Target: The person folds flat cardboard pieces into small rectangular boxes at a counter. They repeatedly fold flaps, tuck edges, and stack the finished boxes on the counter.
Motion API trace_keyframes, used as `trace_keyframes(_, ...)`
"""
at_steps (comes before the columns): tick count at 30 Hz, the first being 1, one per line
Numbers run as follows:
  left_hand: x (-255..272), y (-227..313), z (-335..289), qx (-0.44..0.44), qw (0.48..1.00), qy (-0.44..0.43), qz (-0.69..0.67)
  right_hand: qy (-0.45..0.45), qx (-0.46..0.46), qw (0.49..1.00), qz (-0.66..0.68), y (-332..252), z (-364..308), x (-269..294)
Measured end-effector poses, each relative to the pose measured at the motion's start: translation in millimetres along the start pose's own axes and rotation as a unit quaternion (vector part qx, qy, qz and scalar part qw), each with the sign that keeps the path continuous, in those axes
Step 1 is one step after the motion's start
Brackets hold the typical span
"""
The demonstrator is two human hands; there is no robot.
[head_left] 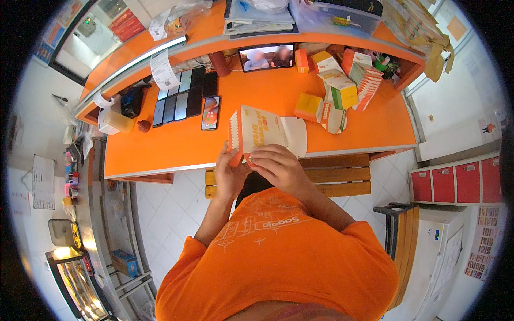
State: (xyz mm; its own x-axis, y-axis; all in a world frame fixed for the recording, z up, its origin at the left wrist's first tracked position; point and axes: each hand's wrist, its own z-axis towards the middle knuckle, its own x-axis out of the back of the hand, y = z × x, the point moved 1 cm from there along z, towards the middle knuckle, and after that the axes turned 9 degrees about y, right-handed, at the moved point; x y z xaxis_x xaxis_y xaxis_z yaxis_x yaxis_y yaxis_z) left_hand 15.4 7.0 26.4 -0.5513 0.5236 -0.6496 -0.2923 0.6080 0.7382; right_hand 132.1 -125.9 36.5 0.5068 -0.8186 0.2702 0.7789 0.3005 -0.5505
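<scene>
Near the front edge of the orange desk (176, 158), a white and orange cardboard food box (254, 125) is between my hands. A white flap of it sticks out to the right. My left hand (230, 174) grips the box's lower left corner, thumb against the orange side. Bent over its lower edge are the fingers of my right hand (281, 168); their tips are partly hidden behind the card. Just beyond the box lies a phone (211, 113) with its screen lit. To the right, a folded carton (333, 117) rests on the desk.
Several phones (182, 104) lie in rows at the left. More cartons (340, 80) are piled at the back right, by a lit screen (266, 57). A shelf (214, 45) runs above the desk's back. A slatted wooden bench (337, 175) stands below the front edge.
</scene>
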Motion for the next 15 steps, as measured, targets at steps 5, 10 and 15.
trace_keyframes(5, 12, 0, 5, -0.165, 0.975, 0.028, 0.144, 0.052, -0.033, 0.995, 0.078, -5, 1, 4)
trace_keyframes(10, 4, -18, -3, -0.382, 0.831, 0.086, 0.396, 0.16, -0.086, 0.982, 0.053, -6, -3, -13)
trace_keyframes(15, -7, -25, 1, -0.339, 0.863, 0.07, 0.368, 0.168, -0.133, 0.977, 0.022, 4, 1, -14)
